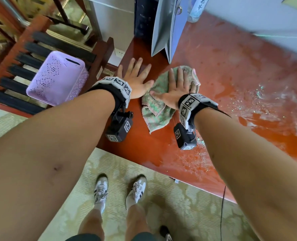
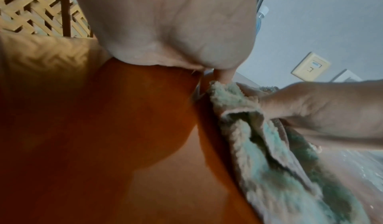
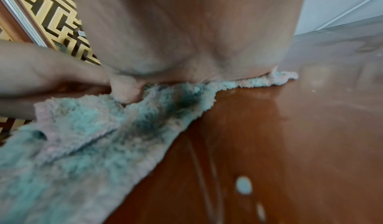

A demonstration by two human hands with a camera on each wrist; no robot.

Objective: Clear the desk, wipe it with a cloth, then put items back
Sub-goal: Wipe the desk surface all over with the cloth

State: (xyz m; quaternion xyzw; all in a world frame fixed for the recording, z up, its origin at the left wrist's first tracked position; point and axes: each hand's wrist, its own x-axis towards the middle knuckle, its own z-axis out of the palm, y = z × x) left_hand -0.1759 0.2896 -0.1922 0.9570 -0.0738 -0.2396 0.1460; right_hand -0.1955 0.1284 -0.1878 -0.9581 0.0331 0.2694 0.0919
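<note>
A green and pink terry cloth (image 1: 157, 103) lies crumpled on the glossy red-brown desk (image 1: 222, 70) near its left end. My right hand (image 1: 177, 86) presses flat on the cloth with straight, spread fingers. My left hand (image 1: 135, 79) lies flat on the bare desk just left of it, thumb touching the cloth's edge. In the left wrist view the left palm (image 2: 165, 30) rests on the desk (image 2: 103, 145) beside the cloth (image 2: 269, 162). In the right wrist view the right palm (image 3: 186, 30) sits on the cloth (image 3: 82, 145), with the wet desk (image 3: 290, 145) to its right.
A pale blue paper bag (image 1: 168, 26) stands at the desk's back by a water bottle (image 1: 196, 7). Wet streaks and droplets (image 1: 266, 101) cover the desk's right part. A purple basket (image 1: 57, 79) sits on a wooden bench (image 1: 13, 66) at the left. Carpet and my shoes (image 1: 119, 190) are below.
</note>
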